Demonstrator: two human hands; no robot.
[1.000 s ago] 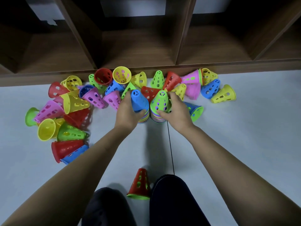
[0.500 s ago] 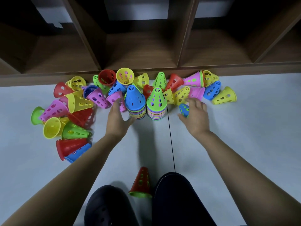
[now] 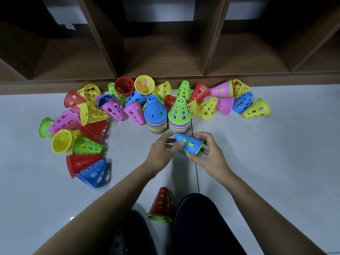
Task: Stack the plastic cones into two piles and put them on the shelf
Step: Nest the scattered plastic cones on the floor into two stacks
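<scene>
At frame centre I hold a perforated blue plastic cone nested over a green one (image 3: pixel 188 144) sideways, left hand (image 3: pixel 161 153) pinching its tip, right hand (image 3: pixel 209 153) gripping its rim.

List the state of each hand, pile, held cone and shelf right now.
left hand: gripping the tip of the blue cone
right hand: gripping its wide end
blue cone: on its side, off the floor, green cone nested inside
blue-topped pile: upright on the floor
green-topped pile: upright beside it
shelf: no cones inside
loose cones: scattered, mostly tipped over
</scene>
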